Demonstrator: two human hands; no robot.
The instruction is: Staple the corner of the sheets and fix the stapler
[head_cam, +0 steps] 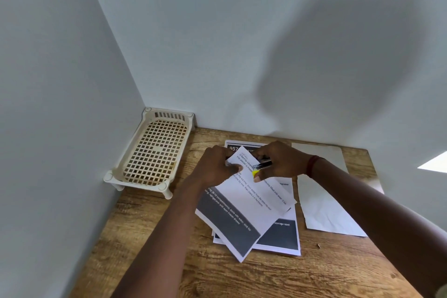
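Observation:
My left hand pinches the top corner of a printed sheet that is lifted and tilted above the wooden table. My right hand grips a small stapler with a metal top and yellow body, set at the same corner of that sheet. More printed sheets with dark grey bands lie flat underneath. The fingers of both hands cover the sheet's very corner.
A cream plastic lattice tray on short legs stands in the left corner against the white walls. Blank white sheets lie to the right of the printed pile. A red band circles my right wrist.

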